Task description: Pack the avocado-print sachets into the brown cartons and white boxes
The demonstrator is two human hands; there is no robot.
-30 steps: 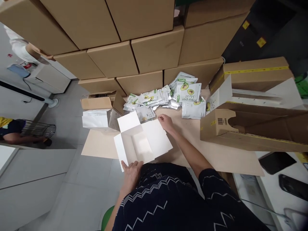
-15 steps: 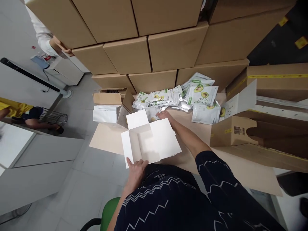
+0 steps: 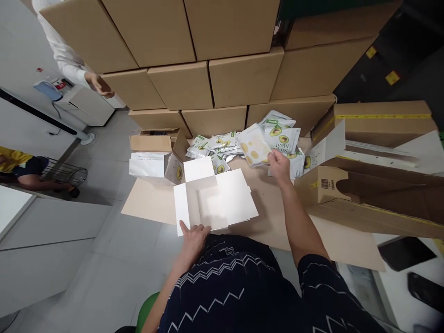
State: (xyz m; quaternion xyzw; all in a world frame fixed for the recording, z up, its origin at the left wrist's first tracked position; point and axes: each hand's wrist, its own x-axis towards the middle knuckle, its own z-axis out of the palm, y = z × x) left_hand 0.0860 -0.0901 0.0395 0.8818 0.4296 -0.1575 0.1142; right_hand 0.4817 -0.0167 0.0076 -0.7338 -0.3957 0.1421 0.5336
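Observation:
An open white box (image 3: pixel 208 203) lies in front of me with its flaps spread out. My left hand (image 3: pixel 194 237) grips the box's near left edge, thumb on the side flap and fingers over the rim. Held up by its edge in my right hand (image 3: pixel 279 165) is a sachet (image 3: pixel 255 145) with a pale avocado print, slightly blurred. It hangs over the right part of a pile of silvery avocado sachets (image 3: pixel 222 142), which lies beyond the white box. The box's inside shows no sachet.
Stacked brown cartons (image 3: pixel 194 85) wall off the far side. To the left stands a small opened carton (image 3: pixel 152 143) beside a white packet box (image 3: pixel 147 164). An open brown carton (image 3: pixel 374 208) with white cardboard sits right. A co-worker's hand (image 3: pixel 100 85) shows far left, phones (image 3: pixel 405 253) lower right.
My right hand has lifted a sachet from beside the white box and moved right with it. My left hand stays on the box. The co-worker's hand has come off the cartons.

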